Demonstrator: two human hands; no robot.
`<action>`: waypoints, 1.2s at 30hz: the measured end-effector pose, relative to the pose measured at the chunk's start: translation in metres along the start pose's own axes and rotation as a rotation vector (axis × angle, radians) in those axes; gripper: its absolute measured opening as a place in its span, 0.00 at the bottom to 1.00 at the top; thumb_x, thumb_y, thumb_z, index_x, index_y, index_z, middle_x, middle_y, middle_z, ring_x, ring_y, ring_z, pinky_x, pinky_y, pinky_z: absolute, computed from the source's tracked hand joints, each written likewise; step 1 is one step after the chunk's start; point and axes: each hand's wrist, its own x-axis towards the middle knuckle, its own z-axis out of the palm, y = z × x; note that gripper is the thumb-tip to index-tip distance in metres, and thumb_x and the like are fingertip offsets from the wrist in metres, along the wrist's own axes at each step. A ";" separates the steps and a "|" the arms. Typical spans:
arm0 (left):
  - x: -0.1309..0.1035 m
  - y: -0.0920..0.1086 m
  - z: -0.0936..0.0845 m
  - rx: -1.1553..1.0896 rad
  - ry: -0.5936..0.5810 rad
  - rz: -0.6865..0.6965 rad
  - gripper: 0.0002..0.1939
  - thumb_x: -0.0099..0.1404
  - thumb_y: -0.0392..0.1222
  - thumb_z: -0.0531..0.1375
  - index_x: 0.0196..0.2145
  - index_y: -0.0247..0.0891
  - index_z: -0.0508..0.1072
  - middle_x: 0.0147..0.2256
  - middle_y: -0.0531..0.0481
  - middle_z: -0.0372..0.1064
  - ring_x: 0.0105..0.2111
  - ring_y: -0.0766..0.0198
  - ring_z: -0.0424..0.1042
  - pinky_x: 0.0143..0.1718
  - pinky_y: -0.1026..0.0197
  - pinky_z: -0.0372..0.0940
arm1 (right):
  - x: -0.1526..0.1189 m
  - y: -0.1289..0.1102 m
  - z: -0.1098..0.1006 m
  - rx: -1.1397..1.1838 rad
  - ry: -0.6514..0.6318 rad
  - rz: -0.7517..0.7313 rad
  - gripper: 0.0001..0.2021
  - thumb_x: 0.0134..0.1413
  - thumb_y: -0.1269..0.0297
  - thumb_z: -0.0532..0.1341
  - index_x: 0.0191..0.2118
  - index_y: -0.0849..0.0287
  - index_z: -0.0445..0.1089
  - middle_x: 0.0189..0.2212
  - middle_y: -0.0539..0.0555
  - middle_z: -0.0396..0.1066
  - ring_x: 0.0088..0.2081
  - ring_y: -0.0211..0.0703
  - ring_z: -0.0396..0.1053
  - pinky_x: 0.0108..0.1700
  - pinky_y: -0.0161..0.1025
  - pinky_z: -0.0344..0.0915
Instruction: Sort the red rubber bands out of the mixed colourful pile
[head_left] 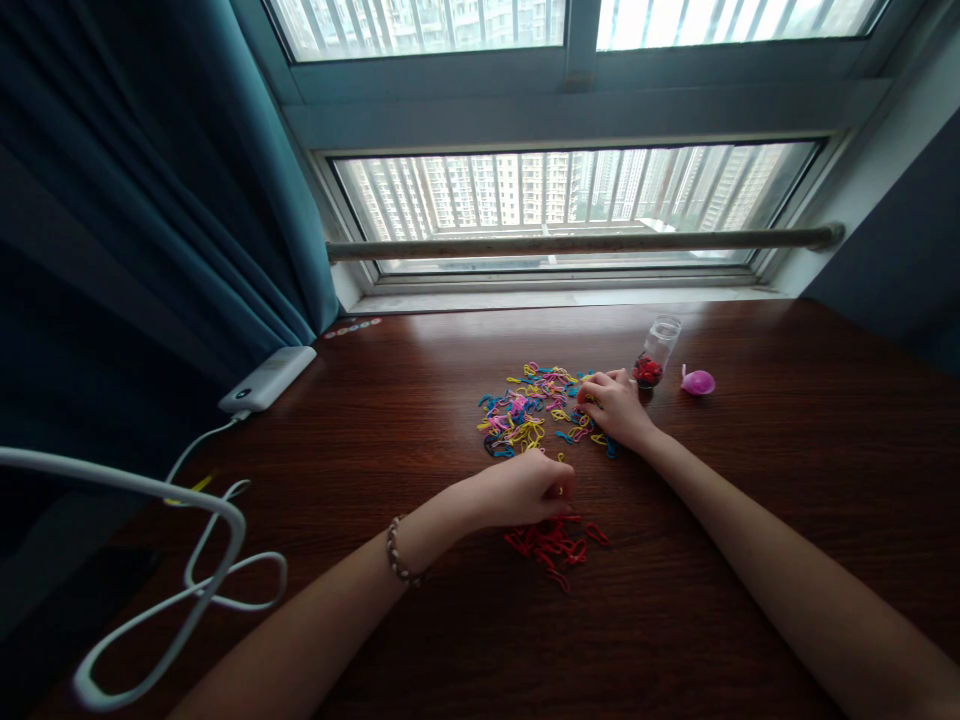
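Observation:
A mixed heap of pink, yellow and blue small rubber bands (525, 412) is spread across the table. At its right edge, my right hand (611, 402) has its fingers bent down and closed among the bands, with some yellow between the fingertips. My left hand (534, 487), a braided bracelet (397, 552) at its wrist, hovers over a separate bunch of red rubber bands (553, 545). Its fingers are curled in a pinch; a speck of yellow shows there, too small to make out. Behind my right hand a clear jar (660, 345) contains red bands at its bottom.
A purple-pink lid (699, 382) lies right of the jar. On the left are a white power bank (268, 378) and a looping white cable (232, 525). A blue curtain (247, 200) hangs there. The window rail (585, 243) runs behind the brown table (420, 370).

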 end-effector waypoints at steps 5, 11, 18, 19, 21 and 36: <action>-0.003 0.002 0.000 -0.065 -0.079 0.002 0.03 0.53 0.31 0.58 0.25 0.35 0.71 0.20 0.56 0.66 0.19 0.73 0.61 0.23 0.71 0.55 | -0.001 -0.005 0.001 -0.064 0.014 -0.041 0.05 0.51 0.63 0.57 0.31 0.56 0.68 0.36 0.56 0.70 0.47 0.56 0.55 0.47 0.52 0.46; -0.003 0.000 -0.010 -0.226 -0.172 0.031 0.04 0.54 0.33 0.58 0.27 0.36 0.74 0.22 0.54 0.69 0.21 0.72 0.64 0.23 0.72 0.57 | 0.001 -0.002 0.000 0.091 0.071 -0.001 0.05 0.52 0.68 0.54 0.32 0.58 0.67 0.32 0.54 0.71 0.39 0.46 0.64 0.46 0.45 0.52; -0.002 -0.030 -0.033 -0.547 0.048 -0.201 0.13 0.57 0.46 0.56 0.28 0.33 0.74 0.19 0.50 0.67 0.16 0.70 0.62 0.17 0.68 0.56 | 0.003 0.004 0.003 0.116 0.003 -0.025 0.05 0.50 0.68 0.58 0.32 0.55 0.71 0.33 0.52 0.73 0.39 0.45 0.64 0.46 0.43 0.55; -0.001 -0.038 -0.033 -0.518 0.211 -0.221 0.14 0.57 0.47 0.56 0.29 0.33 0.74 0.18 0.51 0.66 0.16 0.71 0.61 0.16 0.68 0.55 | 0.003 0.004 0.003 0.117 -0.003 -0.023 0.05 0.50 0.69 0.58 0.32 0.55 0.71 0.32 0.52 0.73 0.38 0.45 0.65 0.46 0.43 0.55; 0.000 -0.056 -0.031 -0.412 0.593 -0.259 0.14 0.57 0.47 0.56 0.30 0.34 0.74 0.19 0.52 0.66 0.17 0.71 0.61 0.18 0.69 0.56 | 0.003 0.004 0.004 0.134 0.005 -0.021 0.07 0.49 0.70 0.57 0.32 0.55 0.71 0.32 0.51 0.74 0.38 0.45 0.65 0.47 0.44 0.55; 0.000 -0.102 -0.019 -0.283 1.137 -0.399 0.13 0.56 0.46 0.55 0.29 0.34 0.73 0.17 0.54 0.62 0.17 0.71 0.58 0.19 0.68 0.53 | 0.003 0.001 0.000 0.345 0.164 0.021 0.07 0.46 0.67 0.59 0.32 0.56 0.73 0.34 0.53 0.69 0.36 0.41 0.66 0.39 0.39 0.63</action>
